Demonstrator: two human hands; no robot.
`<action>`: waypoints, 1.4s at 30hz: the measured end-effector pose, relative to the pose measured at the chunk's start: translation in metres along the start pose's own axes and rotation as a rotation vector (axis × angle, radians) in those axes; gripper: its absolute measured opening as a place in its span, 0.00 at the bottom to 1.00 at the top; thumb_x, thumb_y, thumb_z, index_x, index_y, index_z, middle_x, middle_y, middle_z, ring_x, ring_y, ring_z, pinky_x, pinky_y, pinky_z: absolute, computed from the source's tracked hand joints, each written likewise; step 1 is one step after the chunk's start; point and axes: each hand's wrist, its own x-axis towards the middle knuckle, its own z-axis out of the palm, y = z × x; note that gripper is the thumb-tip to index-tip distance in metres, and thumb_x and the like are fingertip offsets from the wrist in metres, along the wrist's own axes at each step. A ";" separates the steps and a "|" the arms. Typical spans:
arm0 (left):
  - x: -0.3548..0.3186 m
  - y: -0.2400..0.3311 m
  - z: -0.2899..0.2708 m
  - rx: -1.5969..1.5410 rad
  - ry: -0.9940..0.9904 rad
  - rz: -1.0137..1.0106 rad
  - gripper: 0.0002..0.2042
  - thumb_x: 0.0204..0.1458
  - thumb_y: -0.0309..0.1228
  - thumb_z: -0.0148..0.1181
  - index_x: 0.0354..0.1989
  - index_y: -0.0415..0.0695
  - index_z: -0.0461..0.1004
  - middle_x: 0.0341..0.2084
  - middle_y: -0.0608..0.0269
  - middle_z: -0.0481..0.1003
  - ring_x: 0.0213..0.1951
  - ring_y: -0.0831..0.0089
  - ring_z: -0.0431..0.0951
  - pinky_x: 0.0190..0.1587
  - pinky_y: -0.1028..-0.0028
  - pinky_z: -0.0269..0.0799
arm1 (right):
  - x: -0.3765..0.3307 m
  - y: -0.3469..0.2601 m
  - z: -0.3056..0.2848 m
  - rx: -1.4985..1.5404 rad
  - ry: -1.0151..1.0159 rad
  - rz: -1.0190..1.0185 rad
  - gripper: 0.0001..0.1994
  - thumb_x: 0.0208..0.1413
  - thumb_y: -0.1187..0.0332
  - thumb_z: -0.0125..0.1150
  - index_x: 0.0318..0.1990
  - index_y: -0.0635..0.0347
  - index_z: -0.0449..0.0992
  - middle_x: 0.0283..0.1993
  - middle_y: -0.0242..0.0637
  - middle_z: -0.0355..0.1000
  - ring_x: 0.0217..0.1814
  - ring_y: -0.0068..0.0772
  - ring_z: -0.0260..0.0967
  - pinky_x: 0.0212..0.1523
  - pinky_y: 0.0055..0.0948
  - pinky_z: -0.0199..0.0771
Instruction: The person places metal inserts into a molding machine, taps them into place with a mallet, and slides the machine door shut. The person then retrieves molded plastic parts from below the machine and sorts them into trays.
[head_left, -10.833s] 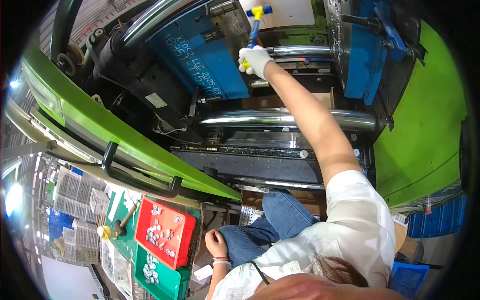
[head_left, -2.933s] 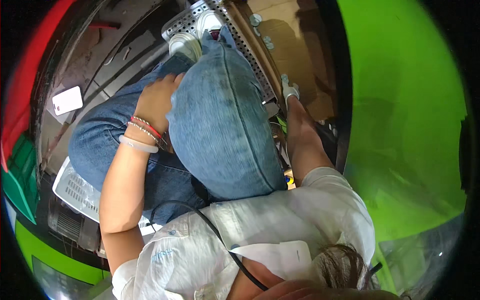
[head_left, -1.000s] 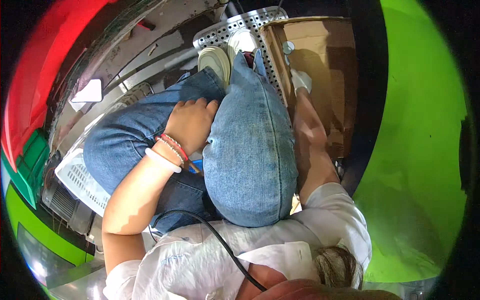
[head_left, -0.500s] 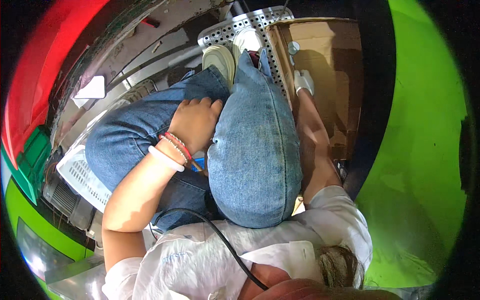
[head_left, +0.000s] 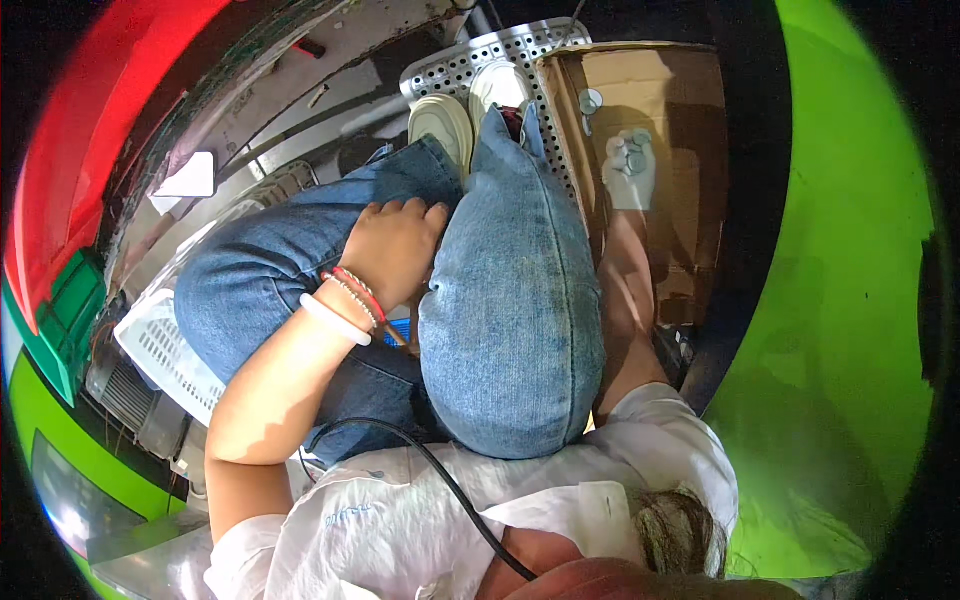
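Note:
My right hand (head_left: 629, 172) wears a white glove and is turned palm up above the cardboard box (head_left: 690, 110). Several small grey discs (head_left: 634, 158) lie in it, with the fingers curled about them. Close by, a pale round piece (head_left: 591, 100) with a smaller one below it sits along the box's left side. My left hand (head_left: 395, 245) is bare and rests back-up on my jeans (head_left: 510, 290), between the two legs. It holds nothing that I can see; its fingertips bend down out of sight.
Under my shoes (head_left: 440, 125) is a perforated white footrest (head_left: 430, 80). A white plastic basket (head_left: 165, 350) stands at the left, near a motor (head_left: 125, 390) and a green plastic piece (head_left: 60, 325). A black cable (head_left: 440, 470) crosses my shirt. Bright green panelling (head_left: 840, 300) runs along the right.
My right hand has turned from back-up to palm up and shifted slightly right, away from the box's left side, showing discs in it. My left hand stays on the jeans.

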 end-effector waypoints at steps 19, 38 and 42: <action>0.004 0.001 -0.005 -0.029 -0.070 -0.033 0.11 0.51 0.32 0.52 0.42 0.45 0.72 0.36 0.55 0.75 0.41 0.57 0.77 0.47 0.61 0.71 | 0.084 0.023 0.033 -1.786 0.672 -0.006 0.19 0.46 0.49 0.64 0.30 0.59 0.81 0.26 0.40 0.76 0.27 0.30 0.74 0.30 0.32 0.72; 0.005 0.002 0.001 -0.026 -0.099 -0.010 0.16 0.49 0.29 0.53 0.47 0.46 0.70 0.37 0.55 0.74 0.42 0.58 0.76 0.46 0.62 0.69 | 0.092 0.006 0.005 -2.255 0.625 -0.234 0.15 0.45 0.59 0.63 0.34 0.63 0.79 0.31 0.49 0.76 0.34 0.47 0.76 0.34 0.38 0.72; 0.004 0.006 -0.001 -0.029 -0.071 0.020 0.14 0.50 0.32 0.50 0.46 0.46 0.70 0.37 0.55 0.74 0.41 0.58 0.76 0.45 0.61 0.70 | 0.037 0.009 0.058 -1.165 0.605 -0.349 0.12 0.51 0.65 0.64 0.39 0.63 0.78 0.25 0.30 0.69 0.21 0.20 0.65 0.20 0.20 0.67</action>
